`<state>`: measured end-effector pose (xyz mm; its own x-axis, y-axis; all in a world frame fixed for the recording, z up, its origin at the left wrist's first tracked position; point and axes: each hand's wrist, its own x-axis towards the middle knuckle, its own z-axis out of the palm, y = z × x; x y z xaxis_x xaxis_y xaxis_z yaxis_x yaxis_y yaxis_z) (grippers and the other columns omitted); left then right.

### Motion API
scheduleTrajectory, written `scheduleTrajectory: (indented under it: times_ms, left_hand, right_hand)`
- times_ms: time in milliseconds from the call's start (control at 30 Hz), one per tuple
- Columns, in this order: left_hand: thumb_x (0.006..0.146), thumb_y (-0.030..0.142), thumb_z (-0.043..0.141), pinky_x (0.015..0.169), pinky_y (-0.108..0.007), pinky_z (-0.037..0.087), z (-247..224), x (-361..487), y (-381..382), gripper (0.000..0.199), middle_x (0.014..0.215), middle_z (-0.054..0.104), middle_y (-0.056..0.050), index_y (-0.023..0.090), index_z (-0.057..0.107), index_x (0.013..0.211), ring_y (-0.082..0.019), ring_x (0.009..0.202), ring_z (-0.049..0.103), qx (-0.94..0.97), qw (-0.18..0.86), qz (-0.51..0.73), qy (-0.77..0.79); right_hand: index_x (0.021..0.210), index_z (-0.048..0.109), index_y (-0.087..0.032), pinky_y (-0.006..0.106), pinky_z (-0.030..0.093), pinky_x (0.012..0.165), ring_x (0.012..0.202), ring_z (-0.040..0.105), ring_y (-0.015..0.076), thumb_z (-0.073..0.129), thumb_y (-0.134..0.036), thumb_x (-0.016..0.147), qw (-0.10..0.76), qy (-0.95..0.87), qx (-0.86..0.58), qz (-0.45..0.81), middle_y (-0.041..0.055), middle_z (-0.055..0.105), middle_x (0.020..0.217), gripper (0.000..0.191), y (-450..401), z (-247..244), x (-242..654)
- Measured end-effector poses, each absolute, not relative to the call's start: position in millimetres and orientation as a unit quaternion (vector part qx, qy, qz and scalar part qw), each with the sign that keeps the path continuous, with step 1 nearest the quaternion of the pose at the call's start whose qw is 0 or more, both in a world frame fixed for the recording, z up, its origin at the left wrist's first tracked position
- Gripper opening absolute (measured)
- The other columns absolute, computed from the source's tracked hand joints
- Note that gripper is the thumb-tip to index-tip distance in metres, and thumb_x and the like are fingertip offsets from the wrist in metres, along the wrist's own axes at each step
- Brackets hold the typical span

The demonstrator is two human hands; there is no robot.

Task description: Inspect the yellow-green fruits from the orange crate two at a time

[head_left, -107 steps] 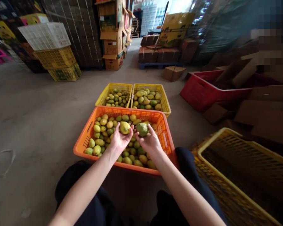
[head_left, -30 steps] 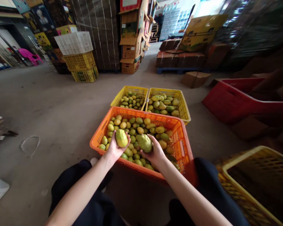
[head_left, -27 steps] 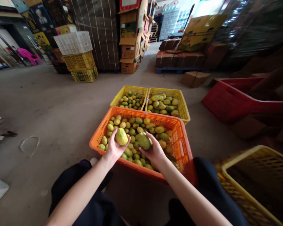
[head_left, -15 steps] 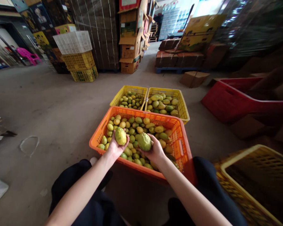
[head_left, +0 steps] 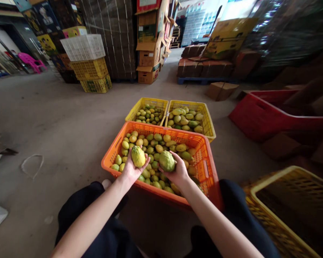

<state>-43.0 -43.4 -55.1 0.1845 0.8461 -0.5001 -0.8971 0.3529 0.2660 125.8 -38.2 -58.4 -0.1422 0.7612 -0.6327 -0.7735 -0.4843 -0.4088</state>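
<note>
My left hand [head_left: 131, 169] cradles a large yellow-green lemon [head_left: 138, 156], its fingers curled up around the underside. In my right hand [head_left: 178, 170] rests a greener, bumpy-skinned lemon [head_left: 167, 161], gripped from the right and below. Both hands hover side by side over an orange plastic crate [head_left: 161, 196], the fruits apart from each other. Many smaller green and yellow lemons [head_left: 150, 142] fill that crate; some are hidden behind my hands and wrists.
Beyond the orange crate stand two yellow crates [head_left: 211, 123] of similar fruit. To my right are a yellow crate [head_left: 280, 175] and a red bin [head_left: 247, 114] with cardboard. Stacked crates [head_left: 88, 68] and boxes [head_left: 148, 59] stand farther back. My knees flank the orange crate.
Both hands have shifted very slightly to the right, still holding their lemons. The left lemon has tilted a little, and the left fingers have spread slightly.
</note>
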Motion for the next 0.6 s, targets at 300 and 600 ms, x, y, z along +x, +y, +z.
scheduleTrajectory:
  times_ms: [300, 600]
  left_hand:
    - [0.081, 0.035, 0.062, 0.058, -0.027, 0.058, -41, -37, -46, 0.022, 0.071, 0.065, -0.003, 0.014, 0.063, 0.086, -0.013, 0.062, 0.063, -0.016, 0.73, 0.573, 0.372]
    - [0.089, 0.043, 0.042, 0.051, -0.025, 0.053, -44, -43, -45, 0.04, 0.07, 0.064, -0.005, 0.014, 0.065, 0.107, -0.011, 0.052, 0.057, 0.052, 0.816, 0.506, 0.276]
  right_hand:
    - [0.077, 0.057, -0.019, 0.027, 0.051, 0.044, 0.047, 0.061, 0.0155, 0.054, -0.032, 0.083, 0.489, -0.031, -0.445, 0.75, 0.0012, 0.065, 0.056, 0.015, -39, -58, 129]
    - [0.08, 0.062, -0.014, 0.024, 0.049, 0.042, 0.053, 0.063, 0.018, 0.049, -0.031, 0.081, 0.501, -0.036, -0.326, 0.8, 0.0095, 0.069, 0.067, 0.022, -46, -55, 126]
